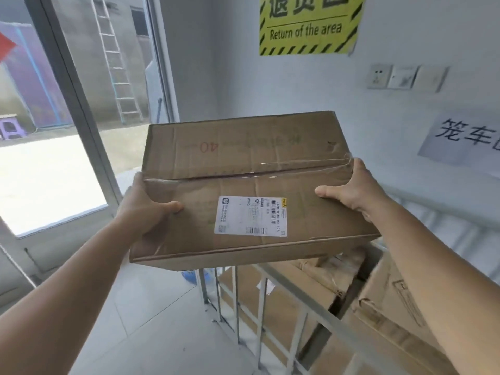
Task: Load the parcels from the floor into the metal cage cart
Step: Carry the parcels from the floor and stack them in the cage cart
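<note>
A person is holding a flat cardboard parcel [243,185] in the air with both bare hands, carrying it above the near top rail of the metal cage cart [305,296] at the right of the scene. The left hand [146,209] is clamped on the parcel's left edge, thumb lying on the top face and fingers hidden beneath; the right hand [351,190] is clamped on the right edge in the same way. The parcel is tilting slightly, its near edge lower than its far edge, and it is touching nothing but the hands.

Other brown boxes [392,315] are already lying inside the cart below. The parcel is looking fairly light, since two outstretched arms are carrying it level without visible strain, though that is a judgement only. Its board is creased and worn, so it is probably giving a little under pressure rather than staying rigid. Clear packing tape [305,165] is running along the centre seam and down the sides, and those glossy strips could be slippery under the palms. A white shipping label [251,216] is sitting on the near half of the top. The safest hold is likely at the two short edges, fingers underneath, as now.
</note>
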A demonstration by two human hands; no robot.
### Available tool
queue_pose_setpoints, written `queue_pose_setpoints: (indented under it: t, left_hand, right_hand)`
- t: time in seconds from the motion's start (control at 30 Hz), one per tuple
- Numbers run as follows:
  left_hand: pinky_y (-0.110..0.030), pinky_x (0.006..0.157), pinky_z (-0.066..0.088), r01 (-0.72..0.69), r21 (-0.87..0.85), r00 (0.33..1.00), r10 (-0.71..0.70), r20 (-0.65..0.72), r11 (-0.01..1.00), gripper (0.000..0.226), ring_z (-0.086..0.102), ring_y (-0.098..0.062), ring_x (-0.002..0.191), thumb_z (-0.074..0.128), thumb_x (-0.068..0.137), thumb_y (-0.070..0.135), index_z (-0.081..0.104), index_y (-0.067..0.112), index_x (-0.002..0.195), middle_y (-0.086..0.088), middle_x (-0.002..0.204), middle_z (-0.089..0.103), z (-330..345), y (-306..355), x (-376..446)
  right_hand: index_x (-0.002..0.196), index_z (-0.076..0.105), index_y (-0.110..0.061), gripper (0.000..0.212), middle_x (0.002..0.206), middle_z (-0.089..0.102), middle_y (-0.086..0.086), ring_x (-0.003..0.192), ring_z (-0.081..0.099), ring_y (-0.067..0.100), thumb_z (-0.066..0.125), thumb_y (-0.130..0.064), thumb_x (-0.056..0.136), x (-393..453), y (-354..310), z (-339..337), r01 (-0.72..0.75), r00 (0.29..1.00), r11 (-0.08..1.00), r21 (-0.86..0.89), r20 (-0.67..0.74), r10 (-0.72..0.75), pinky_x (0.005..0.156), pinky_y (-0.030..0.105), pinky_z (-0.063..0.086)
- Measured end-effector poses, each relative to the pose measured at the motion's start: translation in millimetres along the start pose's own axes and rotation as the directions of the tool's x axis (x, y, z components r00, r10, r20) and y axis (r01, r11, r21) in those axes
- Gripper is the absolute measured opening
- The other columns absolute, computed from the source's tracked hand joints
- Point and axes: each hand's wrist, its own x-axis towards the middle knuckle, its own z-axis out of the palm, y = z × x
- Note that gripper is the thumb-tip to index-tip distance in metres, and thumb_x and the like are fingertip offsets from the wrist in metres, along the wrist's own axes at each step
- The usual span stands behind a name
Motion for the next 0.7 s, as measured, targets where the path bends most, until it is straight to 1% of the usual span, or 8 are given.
queue_pose_setpoints:
  t: [0.07, 0.2, 0.27, 0.33, 0.43, 0.53, 0.63, 0.7]
  left_hand:
    - [-0.047, 0.089, 0.050, -0.034, 0.007, 0.998, 0.034, 0.043, 0.999, 0.091, 0.054, -0.027, 0.104, 0.088, 0.062, 0.036, 0.034, 0.022, 0.135, -0.003, 0.117, 0.053, 27.8, 23.5, 1.5]
    - [-0.046, 0.089, 0.050, -0.104, 0.005, 0.985, 0.103, 0.138, 0.995, 0.087, 0.055, -0.028, 0.105, 0.088, 0.061, 0.036, 0.037, 0.021, 0.129, -0.005, 0.121, 0.055, 77.3, 62.9, 13.5]
    - [-0.049, 0.093, 0.049, -0.141, -0.001, 0.973, 0.139, 0.186, 0.990, 0.096, 0.056, -0.030, 0.110, 0.089, 0.056, 0.041, 0.036, 0.022, 0.134, -0.006, 0.126, 0.055, 101.5, 78.4, 23.6]
    - [-0.050, 0.096, 0.047, -0.177, -0.007, 0.958, 0.174, 0.227, 0.984, 0.105, 0.054, -0.030, 0.113, 0.089, 0.051, 0.045, 0.034, 0.024, 0.138, -0.007, 0.129, 0.054, 127.3, 92.7, 35.7]
    - [-0.050, 0.098, 0.046, -0.212, 0.000, 0.929, 0.201, 0.312, 0.977, 0.108, 0.051, -0.033, 0.117, 0.088, 0.053, 0.046, 0.029, 0.025, 0.141, -0.009, 0.133, 0.050, 165.1, 109.6, 52.6]
    - [-0.048, 0.098, 0.046, -0.246, -0.031, 0.897, 0.240, 0.372, 0.969, 0.121, 0.053, -0.032, 0.116, 0.083, 0.040, 0.059, 0.028, 0.026, 0.142, -0.007, 0.133, 0.052, 204.1, 125.1, 69.3]
    - [-0.042, 0.096, 0.044, -0.268, -0.072, 0.858, 0.273, 0.435, 0.961, 0.099, 0.052, -0.030, 0.118, 0.088, 0.061, 0.037, 0.033, 0.020, 0.141, -0.006, 0.134, 0.050, 243.7, 136.5, 80.3]
    - [-0.043, 0.092, 0.047, -0.270, -0.109, 0.823, 0.288, 0.490, 0.957, 0.090, 0.054, -0.028, 0.112, 0.088, 0.063, 0.028, 0.038, 0.020, 0.136, -0.006, 0.131, 0.053, 272.3, 140.0, 88.8]
  right_hand:
    - [0.149, 0.020, -0.016, 0.110, 0.151, 0.034, 0.009, 0.135, 0.039, 0.030, 0.086, -0.045, 0.066, 2.7, 24.3, -22.7, -0.047, 0.998, 0.999, 0.014, -0.033, 0.047, 0.101, 0.041, 0.040]
    - [0.143, 0.028, -0.016, 0.100, 0.143, 0.040, 0.009, 0.127, 0.045, 0.031, 0.087, -0.043, 0.066, 5.5, 66.5, -56.5, -0.145, 0.984, 0.989, 0.039, -0.098, 0.149, 0.094, 0.041, 0.043]
    - [0.134, 0.035, -0.018, 0.093, 0.137, 0.045, 0.007, 0.121, 0.049, 0.030, 0.087, -0.044, 0.062, 7.9, 86.8, -67.5, -0.198, 0.970, 0.978, 0.069, -0.128, 0.205, 0.091, 0.040, 0.045]
    - [0.129, 0.037, -0.020, 0.092, 0.133, 0.048, 0.005, 0.117, 0.051, 0.028, 0.088, -0.046, 0.057, 11.5, 106.3, -75.4, -0.244, 0.954, 0.965, 0.096, -0.154, 0.256, 0.092, 0.042, 0.047]
    - [0.130, 0.037, -0.020, 0.094, 0.134, 0.049, 0.005, 0.118, 0.051, 0.027, 0.089, -0.045, 0.056, 18.5, 129.9, -82.5, -0.307, 0.925, 0.944, 0.122, -0.197, 0.326, 0.093, 0.043, 0.048]
    - [0.137, 0.032, -0.019, 0.097, 0.140, 0.044, 0.005, 0.123, 0.048, 0.027, 0.088, -0.042, 0.062, 27.1, 150.2, -86.4, -0.382, 0.885, 0.915, 0.130, -0.233, 0.402, 0.093, 0.040, 0.045]
    - [0.144, 0.028, -0.020, 0.106, 0.145, 0.040, 0.004, 0.128, 0.045, 0.026, 0.089, -0.042, 0.061, 34.8, 169.8, -88.9, -0.451, 0.839, 0.880, 0.150, -0.263, 0.476, 0.098, 0.041, 0.044]
    - [0.151, 0.020, -0.023, 0.115, 0.153, 0.033, 0.004, 0.135, 0.040, 0.026, 0.089, -0.042, 0.061, 36.2, 183.2, -89.2, -0.495, 0.808, 0.853, 0.168, -0.272, 0.522, 0.105, 0.043, 0.040]
